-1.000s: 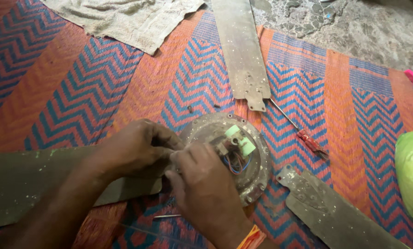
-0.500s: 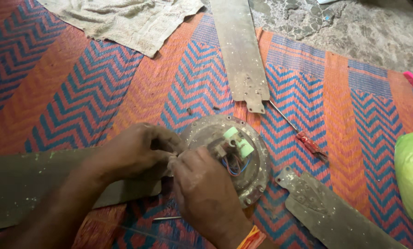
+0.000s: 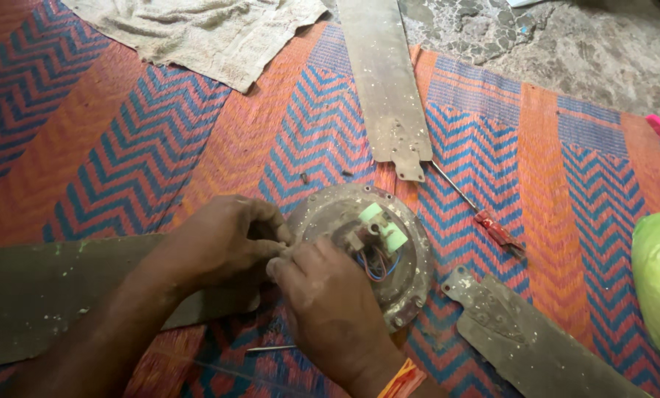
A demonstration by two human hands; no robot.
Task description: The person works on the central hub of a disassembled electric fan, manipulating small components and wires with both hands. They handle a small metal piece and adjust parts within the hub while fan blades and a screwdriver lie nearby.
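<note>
- Hardly anything had moved since before; both hands stayed at the motor's point(image 3: 378, 250) left rim.
- Left hand point(image 3: 223, 243) and right hand point(image 3: 326, 302) pinched together there, fingertips touching.
- Motor lay on the mat point(image 3: 123, 162), between blades point(image 3: 385, 81).

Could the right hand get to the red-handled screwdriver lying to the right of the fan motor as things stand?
Probably yes. The right hand is busy at the fan motor's left edge with the left hand, but the screwdriver lies bare on the mat, with nothing on top of it.
</note>
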